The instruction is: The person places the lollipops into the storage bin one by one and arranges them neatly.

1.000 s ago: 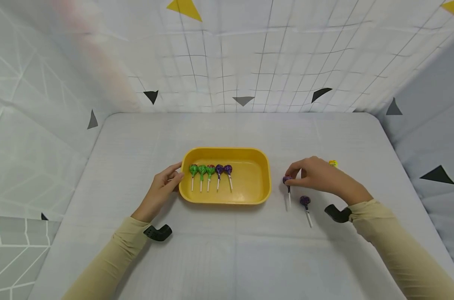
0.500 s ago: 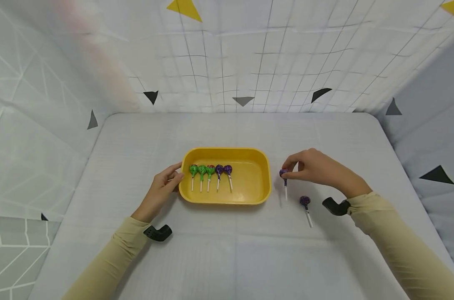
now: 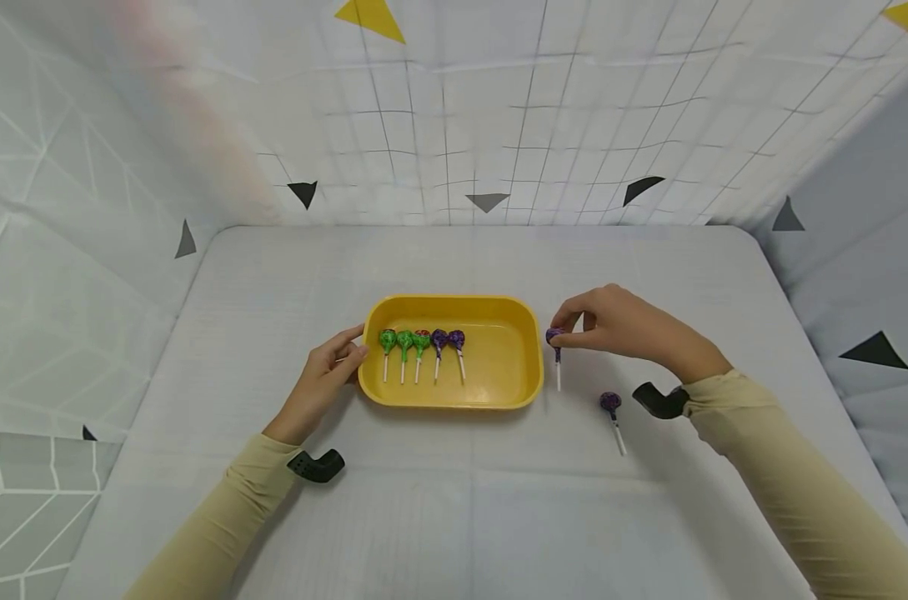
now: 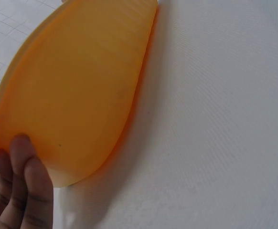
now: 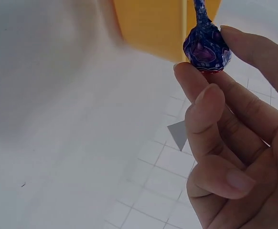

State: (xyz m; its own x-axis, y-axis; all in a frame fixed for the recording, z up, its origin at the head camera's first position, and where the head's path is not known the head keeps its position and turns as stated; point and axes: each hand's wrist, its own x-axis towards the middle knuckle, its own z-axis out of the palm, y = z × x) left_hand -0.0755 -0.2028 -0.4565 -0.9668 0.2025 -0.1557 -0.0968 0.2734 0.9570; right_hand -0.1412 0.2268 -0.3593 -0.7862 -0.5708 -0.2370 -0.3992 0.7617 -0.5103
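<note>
My left hand (image 3: 329,368) holds the yellow tray (image 3: 502,367) at its left end; in the left wrist view its fingers (image 4: 36,183) lie against the outer wall. Inside, three green-wrapped lollipops (image 3: 404,339) and two purple-wrapped lollipops (image 3: 457,340) lie in a row on the left half, sticks toward me. Just right of the tray, my right hand (image 3: 622,329) pinches another purple lollipop (image 3: 554,336) by its wrapped head, between thumb and fingertips, with the white stick hanging down. The right wrist view shows this lollipop (image 5: 207,51) close up, the tray wall behind it.
One more purple lollipop (image 3: 610,403) lies on the white-covered table (image 3: 469,517), right of the tray and nearer to me. A white cloth wall (image 3: 454,125) with grid lines stands behind the table's far edge.
My right hand has carried the pinched purple lollipop left and away from me, up to beside the tray. A small yellow thing seen earlier behind that hand is now hidden. My left hand stays put.
</note>
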